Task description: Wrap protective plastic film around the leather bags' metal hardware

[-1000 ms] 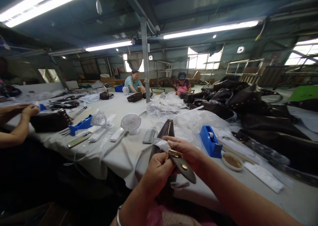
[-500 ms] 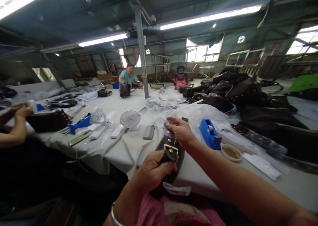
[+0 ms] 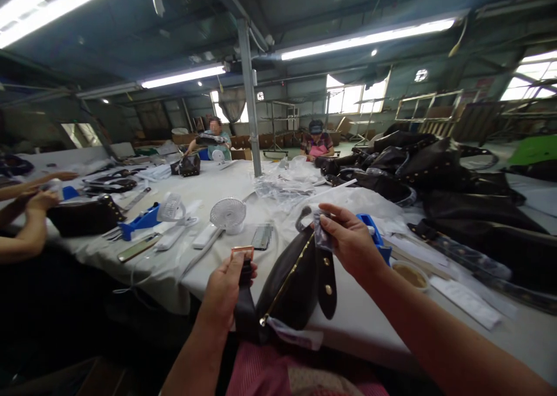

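Around the bag [image 3: 300, 285], fan [image 3: 228, 212], phone [image 3: 261, 237], blue dispenser [image 3: 383, 251]

Bag [image 3: 300, 291]: smooth, leather-like, low sheen; zip [image 3: 289, 277] and buckle [image 3: 248, 249]: shiny metal; wrap [image 3: 282, 190]: thin plastic (crinkled, translucent).

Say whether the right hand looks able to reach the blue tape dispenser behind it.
Probably yes: the blue tape dispenser stands close beyond the right hand, but that hand holds the studded strap.
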Tool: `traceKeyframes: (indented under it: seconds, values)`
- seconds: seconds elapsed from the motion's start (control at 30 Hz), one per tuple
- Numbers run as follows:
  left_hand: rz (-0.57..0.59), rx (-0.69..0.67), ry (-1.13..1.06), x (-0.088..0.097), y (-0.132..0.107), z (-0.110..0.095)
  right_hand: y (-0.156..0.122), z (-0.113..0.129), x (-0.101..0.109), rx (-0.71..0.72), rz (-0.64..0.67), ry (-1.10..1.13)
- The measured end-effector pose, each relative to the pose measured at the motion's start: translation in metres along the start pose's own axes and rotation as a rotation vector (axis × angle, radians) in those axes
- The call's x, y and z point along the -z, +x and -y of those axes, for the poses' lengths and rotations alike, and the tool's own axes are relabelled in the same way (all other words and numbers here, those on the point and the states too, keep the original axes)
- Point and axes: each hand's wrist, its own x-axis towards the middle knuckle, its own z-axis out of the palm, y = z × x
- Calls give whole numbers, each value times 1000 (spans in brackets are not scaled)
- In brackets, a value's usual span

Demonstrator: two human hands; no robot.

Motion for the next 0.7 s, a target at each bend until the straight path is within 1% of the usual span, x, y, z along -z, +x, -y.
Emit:
traceKeyframes:
  seconds: [0.03,0.07,0.1,0.13,0.17,0.2,0.27,0.3,0.33,0.37,0.4,0.43,0.47,0.5,0.53,0.57,0.6,0.63,0.67,0.7]
  values:
    - [-158,-51,158,5,6,0,-10,7,2,46,14,-42]
    - [-297,-132,303,8,9,0,-22,13,4,100,26,-94]
    - [-378,-219,405,9,10,0,-34,17,6,163,41,-155]
    - [-380,-278,437,7,8,-2,-46,19,6,234,63,-228]
    - [-298,-283,395,2,4,-4,-57,19,6,318,101,-304]
    - [-133,-229,289,-5,-1,-7,-68,17,4,405,165,-379]
    - [278,15,-23,-26,-13,-15,-85,8,0,562,377,-506]
    - [448,149,-173,-38,-18,-19,-91,3,-2,625,503,-548]
    - [575,271,-292,-50,-20,-23,-95,-3,-3,671,621,-577]
    - [655,365,-368,-61,-20,-27,-97,-8,-3,704,715,-603]
    - [691,430,-403,-70,-17,-30,-98,-13,-1,717,771,-637]
    - [685,457,-407,-78,-13,-33,-96,-17,5,719,772,-671]
    - [658,450,-393,-84,-5,-36,-92,-20,13,702,711,-711]
    - [625,425,-374,-88,3,-39,-85,-24,24,665,589,-762]
    - [593,392,-356,-90,13,-43,-77,-28,38,614,415,-816]
    - [575,363,-337,-90,23,-48,-67,-34,54,539,203,-869]
    - [575,343,-315,-90,34,-54,-56,-41,70,461,-18,-932]
    - [585,327,-288,-88,44,-60,-45,-49,85,365,-204,-986]
    - [597,312,-255,-87,54,-67,-35,-58,97,239,-306,-1019]
    - [607,290,-216,-86,63,-75,-27,-68,106,118,-342,-1031]
